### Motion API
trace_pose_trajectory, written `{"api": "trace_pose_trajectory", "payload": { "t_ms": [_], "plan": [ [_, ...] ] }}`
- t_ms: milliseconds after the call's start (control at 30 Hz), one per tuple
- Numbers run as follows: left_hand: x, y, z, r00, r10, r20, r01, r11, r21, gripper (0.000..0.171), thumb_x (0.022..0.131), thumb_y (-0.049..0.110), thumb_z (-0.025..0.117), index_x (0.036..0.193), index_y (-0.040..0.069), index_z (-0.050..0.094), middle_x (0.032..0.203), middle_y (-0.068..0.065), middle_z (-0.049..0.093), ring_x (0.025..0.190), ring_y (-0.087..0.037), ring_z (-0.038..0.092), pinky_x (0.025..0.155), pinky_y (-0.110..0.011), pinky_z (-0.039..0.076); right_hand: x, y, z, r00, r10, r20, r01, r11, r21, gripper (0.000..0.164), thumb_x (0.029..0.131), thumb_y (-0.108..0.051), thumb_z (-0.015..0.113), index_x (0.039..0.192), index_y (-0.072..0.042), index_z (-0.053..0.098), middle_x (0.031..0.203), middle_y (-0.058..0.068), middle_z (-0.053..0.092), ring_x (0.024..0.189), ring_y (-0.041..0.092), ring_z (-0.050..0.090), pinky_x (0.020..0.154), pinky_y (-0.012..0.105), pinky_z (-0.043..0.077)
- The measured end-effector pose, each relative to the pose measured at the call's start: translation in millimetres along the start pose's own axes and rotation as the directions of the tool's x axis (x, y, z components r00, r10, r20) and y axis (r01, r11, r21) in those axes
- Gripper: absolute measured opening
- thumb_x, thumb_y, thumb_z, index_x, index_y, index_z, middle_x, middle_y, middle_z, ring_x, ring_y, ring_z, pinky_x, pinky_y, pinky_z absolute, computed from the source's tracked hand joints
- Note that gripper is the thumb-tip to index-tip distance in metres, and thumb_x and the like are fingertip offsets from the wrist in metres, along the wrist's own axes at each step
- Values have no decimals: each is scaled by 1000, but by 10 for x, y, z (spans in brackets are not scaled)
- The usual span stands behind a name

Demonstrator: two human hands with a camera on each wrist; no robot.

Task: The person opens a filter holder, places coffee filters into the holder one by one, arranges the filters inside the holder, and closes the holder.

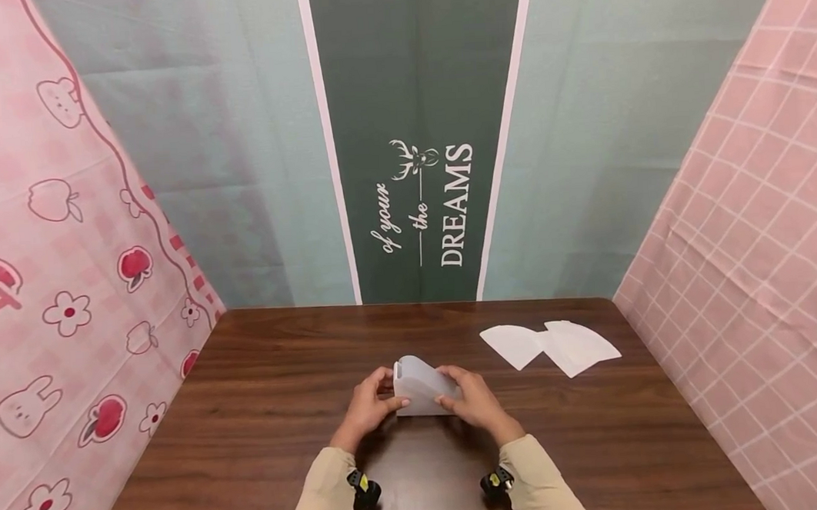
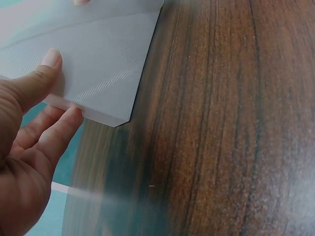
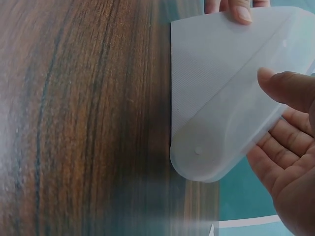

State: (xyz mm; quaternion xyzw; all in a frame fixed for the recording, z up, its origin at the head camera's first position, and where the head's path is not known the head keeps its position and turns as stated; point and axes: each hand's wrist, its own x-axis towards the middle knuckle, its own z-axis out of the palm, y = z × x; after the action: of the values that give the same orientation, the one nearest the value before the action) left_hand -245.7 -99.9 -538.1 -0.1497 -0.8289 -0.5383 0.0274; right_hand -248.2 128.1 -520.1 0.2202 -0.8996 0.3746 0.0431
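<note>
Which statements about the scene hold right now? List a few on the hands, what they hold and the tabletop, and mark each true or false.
1. The left hand and the right hand both hold the pale holder. True.
2. In the head view, white papers lie on the wooden table, to the right of the pale holder. True.
3. The left hand is holding the white papers. False: they lie apart from both hands.
4. The white papers are nearer the person than the pale holder is. False: they lie farther away.
5. The wooden table is dark brown. True.
</note>
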Motion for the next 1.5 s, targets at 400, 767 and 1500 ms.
{"api": "trace_pose_trajectory", "payload": {
  "t_ms": [400,767,1500],
  "plan": [
    [-38,6,21,1000,4,0,-4,1000,-4,37,76,14,78,105,6,58,98,-9,65,90,-27,63,79,-43,49,-77,80,-65,998,14,-69,-6,993,115,45,74,-4,77,115,1,58,110,17,61,98,32,59,82,48,47],
    [-25,13,19,1000,13,-16,-13,1000,0,35,75,12,78,103,5,58,96,-9,66,87,-26,63,77,-41,50,-102,231,-138,992,80,-102,-56,976,212,46,73,-3,78,114,1,57,103,13,63,96,33,59,83,47,47],
    [1,-30,31,999,26,-24,-25,1000,15,35,75,15,78,102,7,57,95,-8,66,87,-25,63,77,-40,49,-163,422,-321,989,136,-58,-112,945,306,36,73,-4,78,102,6,58,91,13,65,82,26,64,71,35,53]
  ]
}}
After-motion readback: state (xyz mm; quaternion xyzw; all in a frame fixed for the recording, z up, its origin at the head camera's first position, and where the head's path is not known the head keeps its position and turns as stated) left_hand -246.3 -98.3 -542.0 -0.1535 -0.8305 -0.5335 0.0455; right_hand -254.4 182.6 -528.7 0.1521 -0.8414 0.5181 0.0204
